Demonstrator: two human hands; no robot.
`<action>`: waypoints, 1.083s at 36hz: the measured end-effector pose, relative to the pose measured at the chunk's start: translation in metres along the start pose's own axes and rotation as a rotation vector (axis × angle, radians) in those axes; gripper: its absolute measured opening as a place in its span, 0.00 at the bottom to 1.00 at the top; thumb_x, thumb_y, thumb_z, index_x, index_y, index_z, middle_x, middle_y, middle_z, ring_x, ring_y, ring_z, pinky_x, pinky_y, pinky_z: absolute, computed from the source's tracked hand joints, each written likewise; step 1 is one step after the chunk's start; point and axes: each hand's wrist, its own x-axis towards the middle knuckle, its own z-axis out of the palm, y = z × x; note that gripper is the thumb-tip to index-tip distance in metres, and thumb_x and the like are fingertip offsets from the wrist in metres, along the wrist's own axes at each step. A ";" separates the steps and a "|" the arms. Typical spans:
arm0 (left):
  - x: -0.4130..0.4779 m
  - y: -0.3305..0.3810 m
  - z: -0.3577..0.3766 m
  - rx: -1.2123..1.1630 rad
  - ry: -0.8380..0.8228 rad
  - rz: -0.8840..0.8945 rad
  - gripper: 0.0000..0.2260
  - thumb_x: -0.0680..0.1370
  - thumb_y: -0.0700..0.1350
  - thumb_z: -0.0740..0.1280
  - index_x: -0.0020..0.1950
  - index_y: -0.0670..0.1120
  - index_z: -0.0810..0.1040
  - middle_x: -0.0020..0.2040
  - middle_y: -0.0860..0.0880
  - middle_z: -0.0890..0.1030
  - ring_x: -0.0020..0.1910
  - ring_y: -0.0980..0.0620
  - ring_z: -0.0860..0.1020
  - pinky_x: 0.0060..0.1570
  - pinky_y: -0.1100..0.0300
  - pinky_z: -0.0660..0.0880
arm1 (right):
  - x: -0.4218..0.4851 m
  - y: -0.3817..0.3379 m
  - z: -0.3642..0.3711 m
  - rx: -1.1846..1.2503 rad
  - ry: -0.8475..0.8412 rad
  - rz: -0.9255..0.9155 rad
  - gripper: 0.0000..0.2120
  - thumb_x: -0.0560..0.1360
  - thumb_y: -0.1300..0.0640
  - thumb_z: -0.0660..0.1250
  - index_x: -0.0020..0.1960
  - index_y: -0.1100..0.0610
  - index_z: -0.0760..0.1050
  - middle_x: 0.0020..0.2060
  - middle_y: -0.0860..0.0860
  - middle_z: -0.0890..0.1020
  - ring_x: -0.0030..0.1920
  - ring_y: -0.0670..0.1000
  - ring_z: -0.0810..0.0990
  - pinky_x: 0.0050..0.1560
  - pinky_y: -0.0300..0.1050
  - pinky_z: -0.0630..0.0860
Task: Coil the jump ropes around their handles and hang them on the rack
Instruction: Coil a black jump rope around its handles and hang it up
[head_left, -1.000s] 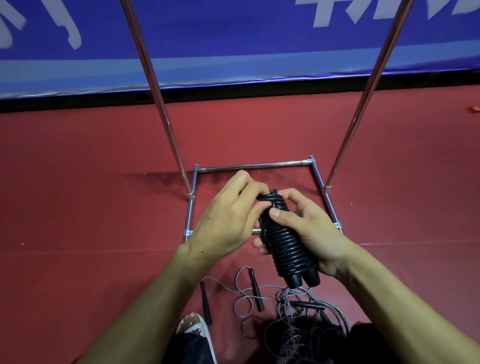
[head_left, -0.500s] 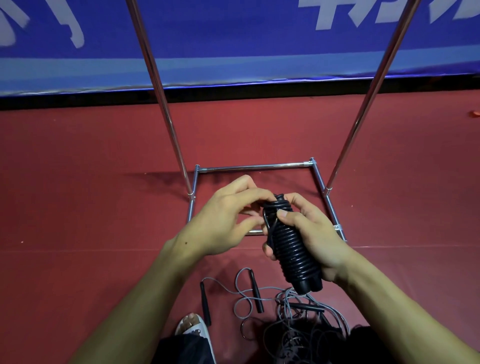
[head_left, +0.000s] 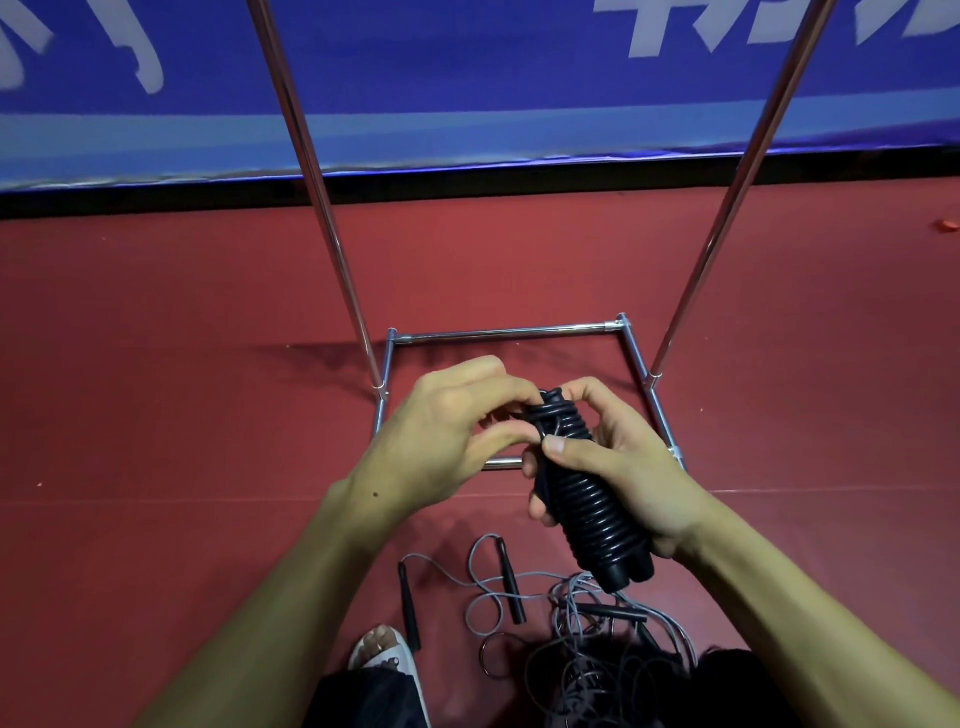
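A: Red sports floor (head_left: 156, 415) underfoot, with a blue banner with white lettering (head_left: 467, 78) along its far edge. Standing on it?

B: Chrome tube rack (head_left: 509, 331), square base flat on the floor, with two slanted uprights running up past the top of view.

A: And the black jump rope coiled around its paired black handles (head_left: 592, 512)?

B: Held in the air over the near bar of the rack base, tilted, with handle butts pointing down and toward the viewer. Gripped by the right hand (head_left: 628, 467), with thumb pressed across the coils and fingers curled round the back.

A: Left hand (head_left: 447, 441)?

B: Curled at the top end of the bundle, fingertips pinching the rope there.

A: Below the wrists?

B: Loose tangle of grey-corded jump ropes with slim black handles (head_left: 610, 611) on the floor at the near edge, just beside a foot in a white sandal (head_left: 395, 667).
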 end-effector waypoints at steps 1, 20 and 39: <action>0.000 0.001 0.001 -0.001 0.002 0.000 0.07 0.76 0.46 0.70 0.52 0.45 0.80 0.41 0.48 0.77 0.37 0.52 0.76 0.38 0.55 0.75 | 0.000 0.000 0.001 -0.010 0.015 -0.014 0.17 0.72 0.62 0.68 0.56 0.59 0.64 0.38 0.64 0.80 0.32 0.63 0.80 0.34 0.54 0.79; 0.006 0.016 0.018 0.041 0.137 0.019 0.10 0.77 0.38 0.67 0.55 0.36 0.80 0.57 0.43 0.77 0.58 0.50 0.76 0.61 0.58 0.72 | -0.005 -0.012 0.007 -0.100 0.189 -0.192 0.17 0.77 0.55 0.67 0.56 0.59 0.61 0.38 0.61 0.81 0.28 0.61 0.79 0.30 0.52 0.79; 0.004 0.029 0.013 -0.338 -0.026 -0.384 0.19 0.72 0.39 0.71 0.61 0.53 0.79 0.38 0.52 0.78 0.36 0.52 0.77 0.39 0.55 0.82 | -0.003 -0.012 0.005 -0.142 0.215 -0.195 0.15 0.77 0.49 0.64 0.58 0.55 0.66 0.35 0.55 0.79 0.30 0.60 0.79 0.32 0.51 0.79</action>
